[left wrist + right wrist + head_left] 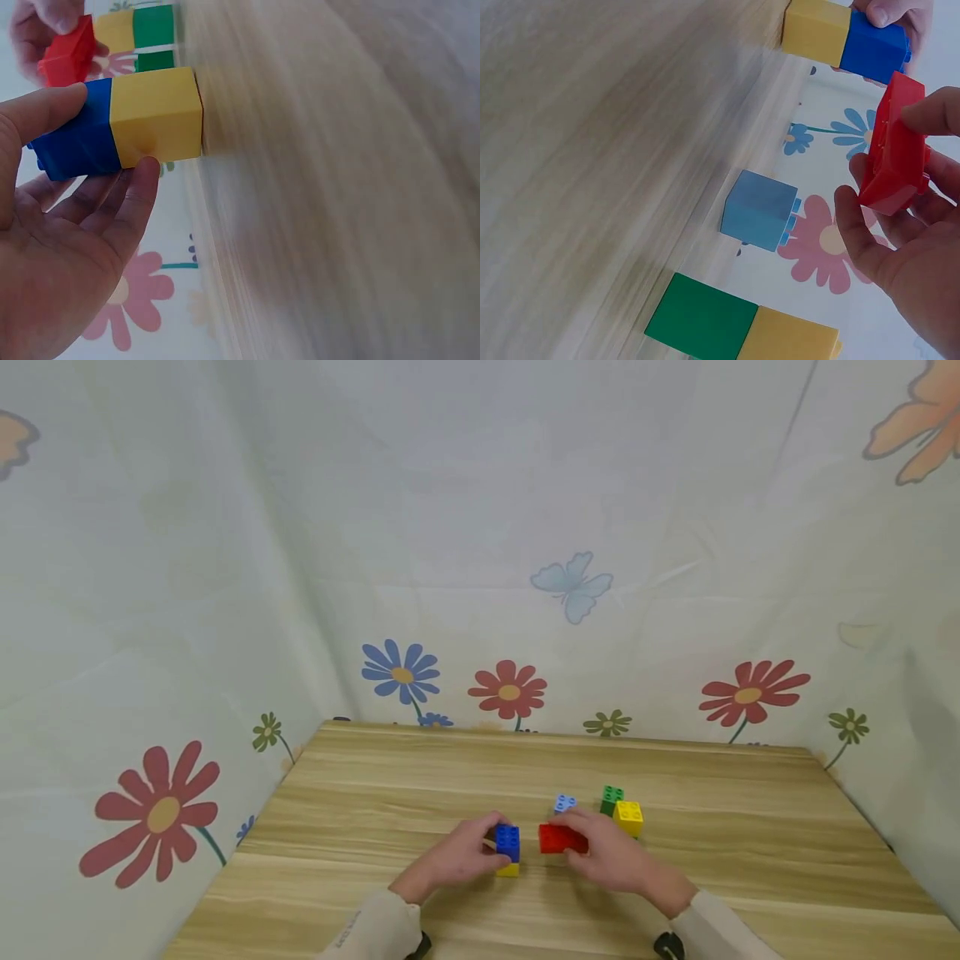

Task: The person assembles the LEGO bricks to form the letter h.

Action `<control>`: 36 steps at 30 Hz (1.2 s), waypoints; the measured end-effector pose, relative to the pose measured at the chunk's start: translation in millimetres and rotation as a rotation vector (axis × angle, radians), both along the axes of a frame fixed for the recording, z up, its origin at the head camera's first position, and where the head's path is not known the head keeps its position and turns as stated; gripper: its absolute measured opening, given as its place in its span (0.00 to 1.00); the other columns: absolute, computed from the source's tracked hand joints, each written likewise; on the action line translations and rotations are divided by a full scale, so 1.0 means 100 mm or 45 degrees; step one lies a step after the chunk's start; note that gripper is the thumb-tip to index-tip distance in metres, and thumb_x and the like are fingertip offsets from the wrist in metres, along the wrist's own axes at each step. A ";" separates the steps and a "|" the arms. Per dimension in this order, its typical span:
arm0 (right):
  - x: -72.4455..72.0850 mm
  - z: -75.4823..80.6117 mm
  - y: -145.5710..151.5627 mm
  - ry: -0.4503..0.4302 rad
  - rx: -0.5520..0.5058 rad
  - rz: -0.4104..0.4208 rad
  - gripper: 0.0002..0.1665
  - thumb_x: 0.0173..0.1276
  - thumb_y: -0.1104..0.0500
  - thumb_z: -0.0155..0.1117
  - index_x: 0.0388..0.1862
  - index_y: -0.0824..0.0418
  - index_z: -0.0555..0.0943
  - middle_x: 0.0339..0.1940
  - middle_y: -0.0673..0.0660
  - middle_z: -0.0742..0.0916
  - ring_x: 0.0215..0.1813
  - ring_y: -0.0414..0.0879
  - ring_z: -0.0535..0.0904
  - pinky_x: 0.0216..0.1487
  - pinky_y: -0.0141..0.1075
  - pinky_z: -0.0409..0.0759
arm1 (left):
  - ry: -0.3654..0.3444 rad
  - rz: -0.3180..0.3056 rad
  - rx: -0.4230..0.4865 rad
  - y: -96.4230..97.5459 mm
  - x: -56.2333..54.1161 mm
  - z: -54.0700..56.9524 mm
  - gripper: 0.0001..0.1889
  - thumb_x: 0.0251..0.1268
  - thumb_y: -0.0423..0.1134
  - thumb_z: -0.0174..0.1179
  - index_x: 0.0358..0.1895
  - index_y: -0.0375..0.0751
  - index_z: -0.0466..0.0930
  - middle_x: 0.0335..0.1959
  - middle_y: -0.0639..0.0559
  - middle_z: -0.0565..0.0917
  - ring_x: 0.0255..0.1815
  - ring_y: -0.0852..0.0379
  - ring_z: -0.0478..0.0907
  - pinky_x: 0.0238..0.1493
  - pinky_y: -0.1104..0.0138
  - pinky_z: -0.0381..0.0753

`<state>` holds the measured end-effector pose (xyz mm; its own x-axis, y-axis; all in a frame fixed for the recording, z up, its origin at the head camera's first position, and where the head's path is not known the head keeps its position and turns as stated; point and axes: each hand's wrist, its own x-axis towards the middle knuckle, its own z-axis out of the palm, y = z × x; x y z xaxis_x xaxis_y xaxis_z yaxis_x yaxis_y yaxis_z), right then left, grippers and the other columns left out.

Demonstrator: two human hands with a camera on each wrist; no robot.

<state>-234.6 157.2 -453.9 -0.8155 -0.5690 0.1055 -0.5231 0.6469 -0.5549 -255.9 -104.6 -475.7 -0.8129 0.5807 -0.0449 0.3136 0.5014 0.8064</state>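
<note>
In the head view my left hand (459, 853) grips a dark blue brick (507, 842), which is stacked on a yellow brick (508, 870). The left wrist view has thumb and fingers on opposite sides of this stack, and the yellow brick's base (196, 112) meets the wooden tabletop. Just to the right, my right hand (617, 855) pinches a longer red brick (553, 838) between thumb and fingers. The right wrist view shows the red brick (894, 146) raised off the table and tilted, apart from the blue brick (874, 46).
Behind the right hand stands a light blue brick (565, 802), partly hidden in the head view. To its right are a green brick (612, 797) and a yellow brick (628, 814) stacked on another green brick (703, 315). A flowered cloth (450, 527) hangs around the wooden table (375, 777).
</note>
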 end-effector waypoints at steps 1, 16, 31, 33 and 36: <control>0.01 0.01 0.00 0.002 -0.006 0.000 0.24 0.65 0.61 0.61 0.61 0.56 0.74 0.57 0.51 0.77 0.51 0.44 0.73 0.52 0.41 0.77 | -0.005 0.000 -0.004 0.01 0.00 0.00 0.16 0.61 0.37 0.64 0.51 0.47 0.72 0.45 0.56 0.79 0.45 0.59 0.77 0.44 0.67 0.78; 0.02 0.06 -0.03 0.039 -0.061 -0.001 0.25 0.66 0.60 0.62 0.62 0.57 0.73 0.57 0.49 0.77 0.51 0.43 0.74 0.52 0.40 0.77 | -0.006 -0.039 0.039 0.16 0.00 -0.02 0.17 0.60 0.38 0.65 0.50 0.47 0.72 0.43 0.58 0.79 0.43 0.63 0.77 0.41 0.71 0.78; 0.02 0.07 -0.10 0.043 -0.130 0.084 0.24 0.66 0.59 0.63 0.61 0.50 0.73 0.53 0.44 0.78 0.48 0.40 0.74 0.50 0.35 0.77 | 0.027 -0.020 0.089 0.25 0.05 -0.02 0.15 0.55 0.39 0.69 0.45 0.46 0.78 0.39 0.61 0.82 0.41 0.65 0.78 0.42 0.72 0.78; 0.02 0.07 -0.10 0.065 -0.136 0.102 0.24 0.66 0.59 0.63 0.61 0.49 0.73 0.52 0.44 0.78 0.47 0.39 0.74 0.49 0.34 0.77 | 0.047 -0.021 0.081 0.26 0.05 -0.01 0.15 0.55 0.40 0.69 0.46 0.46 0.79 0.39 0.62 0.82 0.41 0.66 0.78 0.42 0.72 0.77; 0.02 0.07 -0.11 0.101 -0.133 0.122 0.24 0.66 0.60 0.63 0.61 0.49 0.73 0.52 0.44 0.78 0.47 0.39 0.74 0.48 0.34 0.77 | 0.074 -0.022 0.071 0.25 0.05 -0.01 0.15 0.55 0.41 0.69 0.47 0.48 0.79 0.40 0.62 0.82 0.42 0.66 0.78 0.42 0.71 0.77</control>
